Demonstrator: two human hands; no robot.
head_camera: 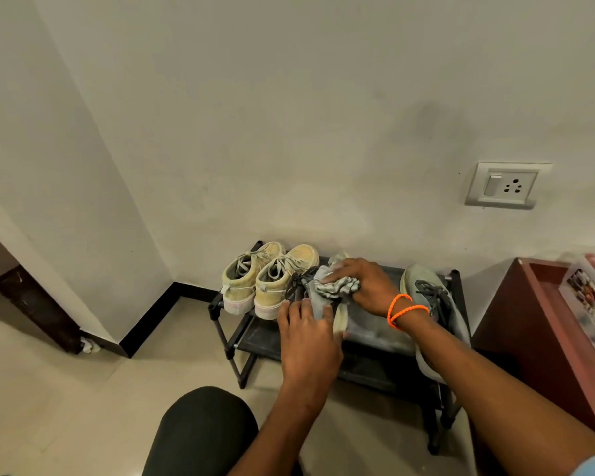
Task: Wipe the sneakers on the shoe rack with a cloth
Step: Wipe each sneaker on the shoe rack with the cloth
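Sneaker (315, 300) mid-wipe: left hand (308, 338) grips it, right hand (358, 283) clutches cloth (337, 286); other three look pending.

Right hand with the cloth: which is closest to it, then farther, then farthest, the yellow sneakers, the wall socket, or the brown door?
1. Yellow sneakers, just left of the right hand on the shoe rack.
2. Wall socket, up on the right.
3. Brown door, far left.

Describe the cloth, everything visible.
The cloth is a small crumpled rag, grey-white with a mottled pattern, soft fabric by its look. The right hand grips it bunched and presses it on the grey sneaker that the left hand steadies on the shoe rack's top shelf. Part is hidden under the fingers.
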